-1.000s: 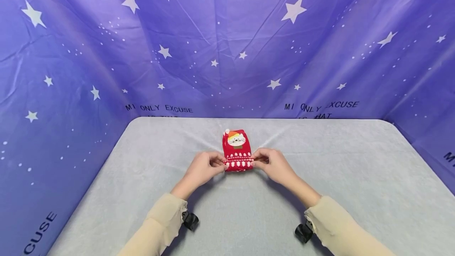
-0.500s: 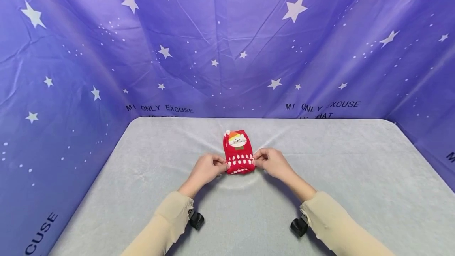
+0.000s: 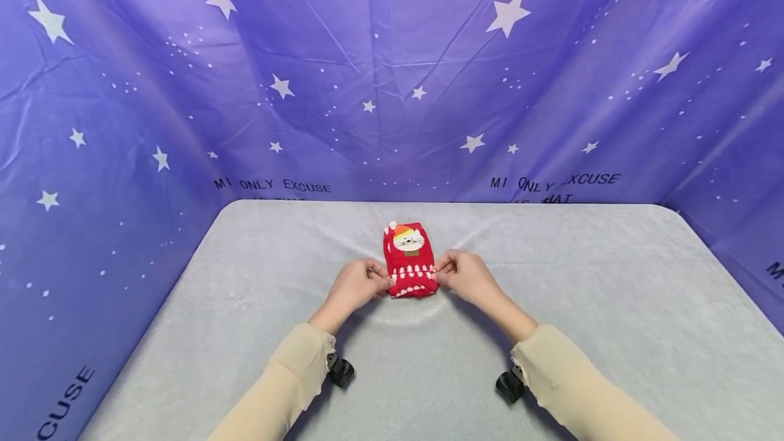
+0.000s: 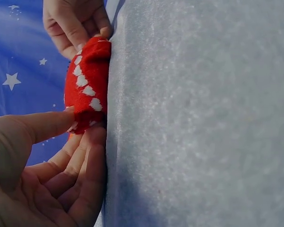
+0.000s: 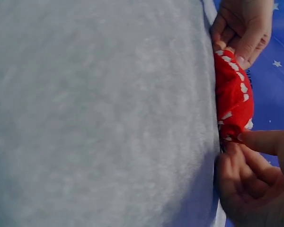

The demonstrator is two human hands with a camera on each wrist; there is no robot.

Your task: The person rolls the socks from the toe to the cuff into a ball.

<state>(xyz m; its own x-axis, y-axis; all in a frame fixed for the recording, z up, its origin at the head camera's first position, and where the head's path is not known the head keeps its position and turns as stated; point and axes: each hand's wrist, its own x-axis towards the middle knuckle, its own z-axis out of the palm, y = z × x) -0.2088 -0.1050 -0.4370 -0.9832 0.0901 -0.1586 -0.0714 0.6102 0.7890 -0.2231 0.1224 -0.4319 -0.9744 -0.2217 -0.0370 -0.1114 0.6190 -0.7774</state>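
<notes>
Now | red sock [image 3: 409, 260]: folded, cat face, white trim | left hand [image 3: 353, 287], right hand [image 3: 467, 277]: fingers pinch its sides

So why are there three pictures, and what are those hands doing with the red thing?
These are a person's two bare hands, filmed by three small cameras at once. The big picture comes from a camera worn on the head, looking down at a table covered in soft grey cloth. The other two come from cameras strapped to each wrist, so they look sideways and very close.

On the cloth lies a small folded red sock with a white cat face and white shapes. The left hand pinches its near left edge, and the right hand pinches its near right edge. In the left wrist picture the same sock sits between thumb and fingers. Behind hangs a purple curtain with white stars.
</notes>
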